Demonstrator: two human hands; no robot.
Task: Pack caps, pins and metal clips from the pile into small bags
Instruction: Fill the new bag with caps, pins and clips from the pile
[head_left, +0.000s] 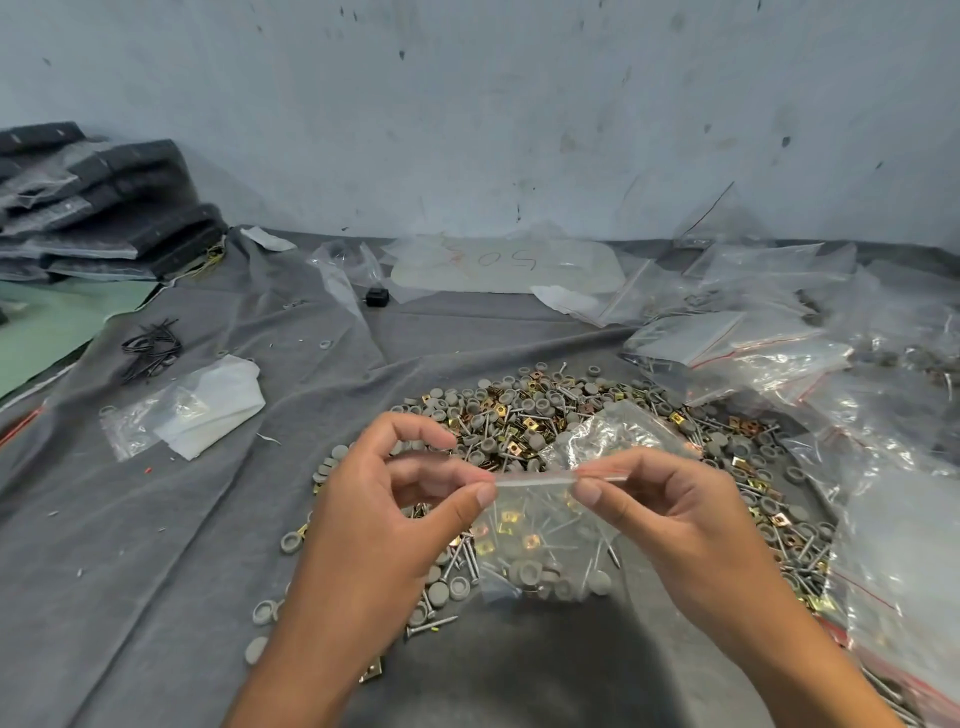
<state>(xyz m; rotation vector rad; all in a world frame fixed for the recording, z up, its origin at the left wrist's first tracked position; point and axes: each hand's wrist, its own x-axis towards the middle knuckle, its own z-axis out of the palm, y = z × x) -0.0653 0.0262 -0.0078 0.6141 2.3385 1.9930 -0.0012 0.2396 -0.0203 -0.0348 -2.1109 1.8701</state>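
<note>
1. Hanging between the two hands, a small clear bag (540, 540) holds grey caps, pins and gold-coloured metal clips that have settled toward its bottom.
2. Left hand (384, 514) pinches the left end of the bag's top strip between thumb and forefinger; its other fingers are curled above, holding nothing else.
3. Right hand (675, 514) pinches the right end of the same strip between thumb and forefinger, so the strip runs level from one hand to the other.
4. Below and beyond both hands lies the pile (561, 421) of loose caps, pins and clips, spreading past the right hand and round under the left wrist.
5. A crumpled empty bag (618, 428) lies on the pile just beyond the right hand.
6. Everything lies on a grey cloth (182, 545) covering the counter.
7. To the right of the right hand sits a heap of clear bags with red seal lines (810, 358), some already filled.
8. Left of the left hand, well apart, lie a folded white plastic piece (213, 400) and, farther off, a bunch of black wire ties (150, 345).
9. Far beyond the hands, near the wall, a small black object (377, 298) lies beside a flat clear sheet with red writing (509, 265).
</note>
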